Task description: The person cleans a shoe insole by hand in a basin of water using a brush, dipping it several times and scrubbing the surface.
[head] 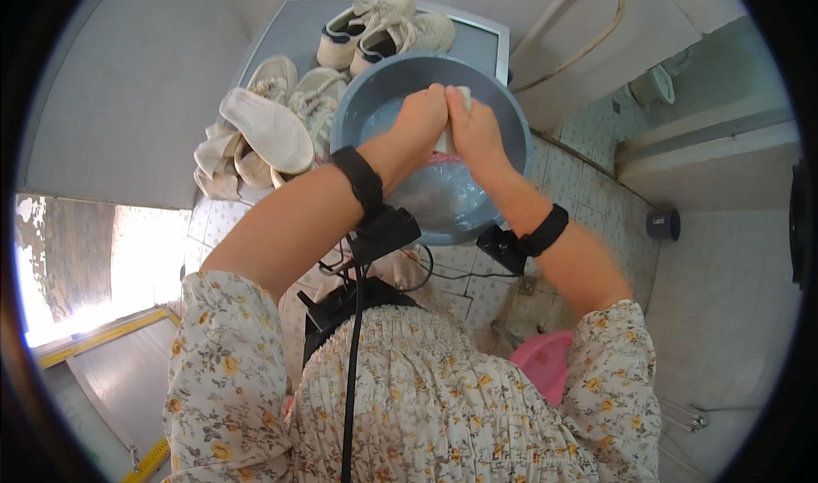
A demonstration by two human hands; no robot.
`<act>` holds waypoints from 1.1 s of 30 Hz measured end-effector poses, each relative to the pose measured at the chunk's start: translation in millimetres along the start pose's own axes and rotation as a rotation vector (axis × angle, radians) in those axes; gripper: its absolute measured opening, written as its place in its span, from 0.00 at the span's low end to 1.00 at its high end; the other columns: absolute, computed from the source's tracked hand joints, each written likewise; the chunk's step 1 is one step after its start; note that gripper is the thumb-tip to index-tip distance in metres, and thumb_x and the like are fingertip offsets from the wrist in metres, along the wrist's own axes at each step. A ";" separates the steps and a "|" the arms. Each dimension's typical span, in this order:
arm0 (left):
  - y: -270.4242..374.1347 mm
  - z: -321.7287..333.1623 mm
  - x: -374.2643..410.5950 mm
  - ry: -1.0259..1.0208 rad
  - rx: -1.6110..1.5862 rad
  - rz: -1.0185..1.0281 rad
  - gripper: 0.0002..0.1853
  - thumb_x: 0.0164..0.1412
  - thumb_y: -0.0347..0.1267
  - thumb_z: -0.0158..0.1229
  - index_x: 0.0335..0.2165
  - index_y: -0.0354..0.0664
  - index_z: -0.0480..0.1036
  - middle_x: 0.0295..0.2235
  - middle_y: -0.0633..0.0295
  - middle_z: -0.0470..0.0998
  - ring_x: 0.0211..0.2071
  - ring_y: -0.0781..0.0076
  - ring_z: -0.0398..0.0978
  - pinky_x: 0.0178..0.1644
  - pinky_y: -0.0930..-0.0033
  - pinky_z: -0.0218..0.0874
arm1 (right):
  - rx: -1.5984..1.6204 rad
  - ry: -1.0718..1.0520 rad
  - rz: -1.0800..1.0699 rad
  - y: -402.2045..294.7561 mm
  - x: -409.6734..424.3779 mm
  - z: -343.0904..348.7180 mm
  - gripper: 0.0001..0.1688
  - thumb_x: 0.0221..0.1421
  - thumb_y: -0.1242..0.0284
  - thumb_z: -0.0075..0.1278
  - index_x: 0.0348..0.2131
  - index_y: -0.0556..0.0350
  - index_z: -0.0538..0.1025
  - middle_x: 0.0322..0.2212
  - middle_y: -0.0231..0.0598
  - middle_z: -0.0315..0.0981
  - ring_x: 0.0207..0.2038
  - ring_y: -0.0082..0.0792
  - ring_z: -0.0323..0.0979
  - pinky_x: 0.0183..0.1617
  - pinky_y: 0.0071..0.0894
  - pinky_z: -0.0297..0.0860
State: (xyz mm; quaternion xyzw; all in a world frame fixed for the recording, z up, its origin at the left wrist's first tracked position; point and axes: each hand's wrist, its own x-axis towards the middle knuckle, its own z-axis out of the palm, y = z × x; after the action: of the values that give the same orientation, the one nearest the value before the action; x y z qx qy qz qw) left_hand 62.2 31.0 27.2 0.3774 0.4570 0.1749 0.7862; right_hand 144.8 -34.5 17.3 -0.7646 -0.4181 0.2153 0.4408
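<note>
Over a blue-grey plastic basin [434, 224] with water in it, my left hand [418, 122] and my right hand [474, 125] press together, both closed on a whitish wet item [444, 141], perhaps a cloth or an insole; its kind is hard to tell between the fingers. A pink patterned edge shows just below it. Left of the basin, a white insole [268, 128] lies on top of several pale shoes [220, 163]. Beside it are white lace-up sneakers [316, 99]. Behind the basin stands a pair of off-white sneakers with dark heels [383, 32].
The shoes and basin are on a grey-topped surface with a light frame [281, 29]. A hose [594, 42] hangs at the upper right. A dark bin [663, 224] stands on the tiled floor by the wall. A pink plastic container [546, 365] is at my right side. Cables hang from my wrist straps.
</note>
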 end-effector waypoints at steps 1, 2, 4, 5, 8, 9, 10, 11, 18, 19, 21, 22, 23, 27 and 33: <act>-0.7 -4.4 4.4 0.035 0.109 0.106 0.20 0.59 0.44 0.42 0.38 0.38 0.69 0.37 0.53 0.72 0.37 0.59 0.71 0.34 0.58 0.66 | 0.038 -0.001 0.026 -1.0 0.9 2.1 0.35 0.56 0.49 0.36 0.29 0.65 0.76 0.27 0.62 0.72 0.36 0.61 0.70 0.41 0.45 0.65; -4.4 -10.2 10.7 0.073 0.218 0.213 0.22 0.60 0.45 0.42 0.39 0.36 0.68 0.38 0.51 0.72 0.39 0.57 0.71 0.35 0.58 0.65 | 0.041 -0.075 0.076 2.6 4.9 -2.0 0.37 0.54 0.45 0.39 0.38 0.64 0.73 0.33 0.61 0.73 0.39 0.58 0.71 0.43 0.44 0.65; -1.3 -9.4 9.3 0.163 0.338 0.202 0.26 0.60 0.48 0.45 0.45 0.37 0.63 0.43 0.48 0.70 0.44 0.54 0.69 0.37 0.54 0.67 | -0.062 -0.006 0.126 12.0 8.4 -3.1 0.39 0.52 0.44 0.41 0.44 0.63 0.69 0.37 0.60 0.72 0.40 0.57 0.71 0.44 0.43 0.65; -0.1 -6.4 4.5 0.138 0.299 0.172 0.25 0.60 0.47 0.45 0.46 0.38 0.62 0.44 0.49 0.69 0.44 0.54 0.69 0.37 0.54 0.68 | -0.114 0.028 0.153 16.1 9.6 -4.5 0.41 0.51 0.43 0.43 0.47 0.62 0.67 0.38 0.59 0.72 0.41 0.56 0.71 0.44 0.43 0.65; 2.7 -5.9 -0.9 0.035 0.227 0.104 0.24 0.60 0.44 0.48 0.50 0.46 0.55 0.48 0.51 0.64 0.45 0.54 0.68 0.36 0.56 0.70 | -0.133 -0.018 0.175 21.1 18.3 -14.6 0.35 0.53 0.50 0.49 0.47 0.62 0.66 0.39 0.50 0.70 0.37 0.36 0.71 0.42 0.32 0.66; 2.9 -9.1 0.0 -0.007 0.237 0.109 0.24 0.59 0.43 0.49 0.50 0.46 0.57 0.46 0.52 0.66 0.44 0.56 0.69 0.35 0.57 0.70 | -0.078 -0.055 0.211 16.3 18.2 -19.7 0.36 0.51 0.50 0.50 0.47 0.62 0.66 0.37 0.49 0.71 0.37 0.37 0.71 0.41 0.33 0.67; 3.8 -12.5 1.4 -0.050 0.248 0.114 0.23 0.58 0.43 0.50 0.49 0.46 0.58 0.44 0.52 0.67 0.43 0.57 0.69 0.34 0.58 0.70 | -0.023 -0.092 0.247 10.7 18.2 -26.0 0.36 0.50 0.49 0.50 0.46 0.61 0.65 0.36 0.49 0.72 0.36 0.37 0.72 0.39 0.33 0.68; 5.9 -16.4 3.5 -0.093 0.259 0.119 0.23 0.58 0.43 0.51 0.48 0.45 0.59 0.43 0.53 0.68 0.42 0.58 0.70 0.33 0.60 0.70 | 0.031 -0.128 0.284 4.7 18.3 -32.3 0.37 0.49 0.49 0.51 0.46 0.61 0.65 0.34 0.49 0.72 0.35 0.38 0.73 0.38 0.34 0.69; 21.9 -46.4 0.8 -0.090 0.742 0.289 0.17 0.50 0.35 0.59 0.40 0.42 0.70 0.36 0.57 0.72 0.39 0.65 0.71 0.39 0.65 0.67 | 0.096 -0.275 0.121 -12.0 22.5 -71.7 0.15 0.46 0.70 0.58 0.33 0.60 0.73 0.32 0.38 0.73 0.31 0.26 0.71 0.34 0.26 0.67; 19.9 -50.7 3.5 -0.077 0.890 0.404 0.16 0.49 0.34 0.60 0.39 0.42 0.72 0.36 0.55 0.73 0.39 0.64 0.72 0.40 0.66 0.67 | 0.064 -0.281 0.037 -9.7 23.0 -72.5 0.13 0.46 0.72 0.58 0.32 0.59 0.73 0.31 0.36 0.72 0.32 0.26 0.70 0.34 0.26 0.66; 16.9 -56.7 4.3 -0.036 1.127 0.549 0.15 0.47 0.33 0.60 0.37 0.42 0.73 0.37 0.53 0.73 0.40 0.61 0.72 0.40 0.66 0.66 | -0.124 -0.243 -0.309 -6.4 24.4 -72.3 0.11 0.44 0.75 0.57 0.30 0.58 0.73 0.30 0.34 0.72 0.35 0.29 0.69 0.35 0.28 0.66; 15.2 -58.2 2.1 -0.009 1.217 0.577 0.15 0.46 0.33 0.60 0.36 0.43 0.74 0.37 0.53 0.73 0.40 0.60 0.72 0.41 0.66 0.65 | -0.281 -0.194 -0.570 -4.8 25.1 -72.2 0.11 0.41 0.76 0.57 0.29 0.58 0.73 0.31 0.34 0.72 0.36 0.31 0.69 0.36 0.28 0.66; 14.8 -58.6 1.3 0.019 1.306 0.606 0.15 0.45 0.32 0.60 0.36 0.43 0.74 0.37 0.52 0.74 0.41 0.58 0.72 0.41 0.66 0.65 | -0.439 -0.140 -0.830 -3.1 25.8 -72.4 0.11 0.38 0.78 0.56 0.28 0.57 0.73 0.32 0.34 0.71 0.37 0.32 0.68 0.37 0.29 0.66; 19.8 -58.5 -3.4 -0.146 1.626 0.461 0.15 0.46 0.32 0.59 0.37 0.47 0.75 0.35 0.53 0.73 0.40 0.56 0.72 0.42 0.63 0.65 | -0.865 -0.252 -1.168 13.9 17.9 -67.3 0.11 0.36 0.77 0.53 0.26 0.52 0.70 0.32 0.33 0.68 0.39 0.34 0.67 0.36 0.29 0.65; 2.2 -55.1 18.1 -0.321 1.993 0.656 0.14 0.47 0.29 0.56 0.37 0.47 0.75 0.35 0.54 0.71 0.39 0.55 0.72 0.43 0.61 0.65 | -1.095 -0.601 -0.750 45.3 10.5 -48.8 0.15 0.41 0.71 0.53 0.34 0.51 0.71 0.37 0.33 0.65 0.42 0.36 0.67 0.41 0.29 0.67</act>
State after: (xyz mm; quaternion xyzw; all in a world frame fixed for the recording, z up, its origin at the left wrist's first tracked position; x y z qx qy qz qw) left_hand 24.9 67.5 1.9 0.9749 0.1606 -0.1273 0.0872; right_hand 205.1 -61.8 4.3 -0.5886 -0.8028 0.0106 -0.0947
